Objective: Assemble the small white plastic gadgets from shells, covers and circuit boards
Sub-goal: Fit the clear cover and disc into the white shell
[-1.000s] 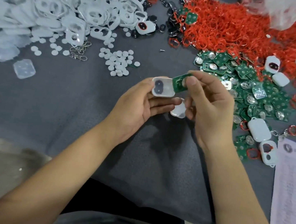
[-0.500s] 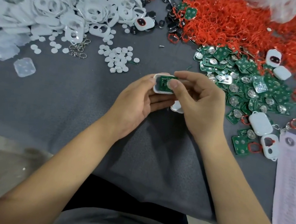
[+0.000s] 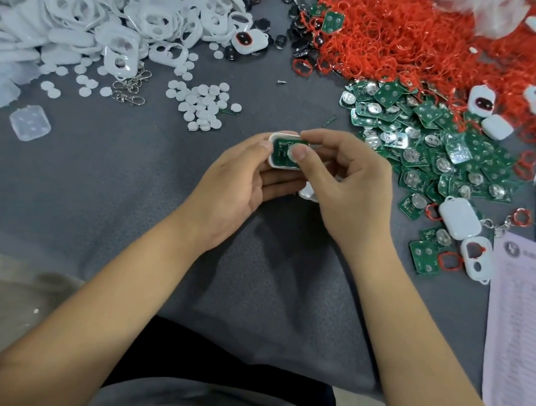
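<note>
The green circuit board (image 3: 282,152), held tilted above the white shell (image 3: 282,163) a second ago, now lies flat inside it, over the middle of the grey table (image 3: 91,186). The left hand (image 3: 238,182) keeps its grip pinching the shell's left side, thumb on the rim. The right hand (image 3: 341,181) has come down: its thumb presses on the board and its forefinger curls over the shell's far edge. A white cover (image 3: 309,193) shows just beneath the hands.
</note>
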`<state>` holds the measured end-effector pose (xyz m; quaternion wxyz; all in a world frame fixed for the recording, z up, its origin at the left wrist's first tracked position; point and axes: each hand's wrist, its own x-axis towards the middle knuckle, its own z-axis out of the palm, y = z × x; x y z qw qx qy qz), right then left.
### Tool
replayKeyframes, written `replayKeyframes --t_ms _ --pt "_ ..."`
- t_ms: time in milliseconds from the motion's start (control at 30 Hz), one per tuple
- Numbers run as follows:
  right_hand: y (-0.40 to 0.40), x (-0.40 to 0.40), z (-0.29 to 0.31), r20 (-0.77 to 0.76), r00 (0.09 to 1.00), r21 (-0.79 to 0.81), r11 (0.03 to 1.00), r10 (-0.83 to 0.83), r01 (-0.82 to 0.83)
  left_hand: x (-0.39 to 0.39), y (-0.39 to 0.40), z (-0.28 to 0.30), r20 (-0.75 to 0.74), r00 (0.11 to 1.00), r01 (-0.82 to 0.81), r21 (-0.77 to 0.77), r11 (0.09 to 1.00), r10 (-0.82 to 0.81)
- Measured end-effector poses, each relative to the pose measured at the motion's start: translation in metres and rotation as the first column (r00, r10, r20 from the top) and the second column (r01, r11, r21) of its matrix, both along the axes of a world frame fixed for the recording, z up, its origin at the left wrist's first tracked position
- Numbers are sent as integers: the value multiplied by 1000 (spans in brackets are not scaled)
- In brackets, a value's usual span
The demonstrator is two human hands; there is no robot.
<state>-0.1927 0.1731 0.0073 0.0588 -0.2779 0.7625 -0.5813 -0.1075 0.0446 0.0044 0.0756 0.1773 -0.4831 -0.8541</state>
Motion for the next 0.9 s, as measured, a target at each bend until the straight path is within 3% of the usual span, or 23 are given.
replayKeyframes --t_ms 367,633,900 --pt "-1 6 2 -128 990 73 996 57 -48 0 -4 -6 -67 997 -20 91 996 26" --pt "-2 6 0 -326 945 107 994 28 7 -1 -4 -5 -36 999 -35 90 995 38" --pt "0 5 -1 -348 937 134 991 22 26 -1 -4 -4 -20 999 -40 87 995 42"
